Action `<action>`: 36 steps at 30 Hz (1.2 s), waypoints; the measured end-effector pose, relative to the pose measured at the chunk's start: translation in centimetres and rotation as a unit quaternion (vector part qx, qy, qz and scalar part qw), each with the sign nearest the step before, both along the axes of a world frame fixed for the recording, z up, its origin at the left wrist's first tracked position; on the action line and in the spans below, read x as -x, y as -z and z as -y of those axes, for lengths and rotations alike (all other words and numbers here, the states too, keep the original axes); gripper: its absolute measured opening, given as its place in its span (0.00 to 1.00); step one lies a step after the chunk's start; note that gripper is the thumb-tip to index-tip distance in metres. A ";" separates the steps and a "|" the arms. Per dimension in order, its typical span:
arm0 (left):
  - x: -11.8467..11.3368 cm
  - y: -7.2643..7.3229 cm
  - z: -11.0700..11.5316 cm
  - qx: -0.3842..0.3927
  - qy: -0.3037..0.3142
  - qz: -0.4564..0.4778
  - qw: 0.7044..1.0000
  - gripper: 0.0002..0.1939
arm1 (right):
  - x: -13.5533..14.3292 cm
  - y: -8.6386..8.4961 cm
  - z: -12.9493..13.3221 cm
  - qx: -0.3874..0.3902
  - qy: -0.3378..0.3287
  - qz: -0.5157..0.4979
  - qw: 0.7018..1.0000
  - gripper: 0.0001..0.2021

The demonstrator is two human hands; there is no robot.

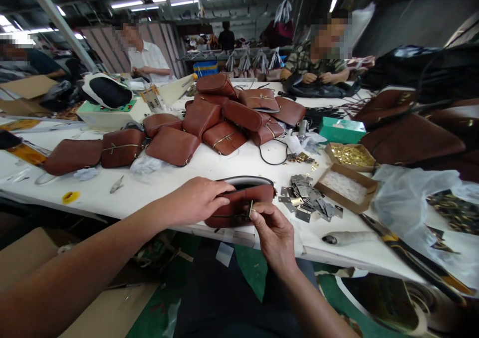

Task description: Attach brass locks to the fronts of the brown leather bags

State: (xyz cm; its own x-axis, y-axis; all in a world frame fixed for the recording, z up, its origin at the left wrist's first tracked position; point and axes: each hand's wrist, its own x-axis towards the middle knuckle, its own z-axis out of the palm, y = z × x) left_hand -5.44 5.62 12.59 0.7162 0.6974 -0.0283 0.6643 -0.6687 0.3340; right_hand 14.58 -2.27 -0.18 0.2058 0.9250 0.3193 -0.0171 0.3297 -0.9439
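A brown leather bag (262, 193) lies at the table's front edge, its mouth partly open and showing a pale lining. My left hand (200, 198) grips its left side, fingers over the rim and thumb on the outside. Between thumb and fingers of my right hand (275, 228) is a small metal plate (250, 209), held against the bag's front. How the plate meets the leather is too small to tell. Right of the bag lies a heap of flat grey metal plates (309, 196).
A pile of brown bags (202, 116) fills the middle. At right are a box of gold fittings (352, 155), a box of clear pieces (346, 186), a green box (342, 130), plastic bags (415, 193) and long-handled pliers (411, 258). Co-workers (316, 64) sit across the table.
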 end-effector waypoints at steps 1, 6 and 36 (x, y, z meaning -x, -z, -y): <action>0.0 -0.1 -0.3 0.027 0.009 0.011 1.000 0.11 | 0.1 0.1 0.0 0.005 0.003 -0.002 1.000 0.05; 0.0 0.3 -1.4 0.146 0.025 0.073 0.986 0.14 | 0.6 0.3 0.1 0.004 0.026 -0.002 1.000 0.04; -0.2 1.9 -0.2 0.217 0.026 0.151 0.964 0.23 | 0.4 -1.1 -0.3 0.010 0.046 0.082 0.996 0.07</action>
State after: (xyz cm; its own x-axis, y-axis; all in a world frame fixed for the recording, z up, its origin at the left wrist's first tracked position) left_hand -5.24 5.84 10.72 0.7716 0.6292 -0.0936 0.4619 -0.4530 0.7626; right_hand 14.20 -1.94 0.95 0.2359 0.9114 0.3372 0.1664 0.3039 -0.9380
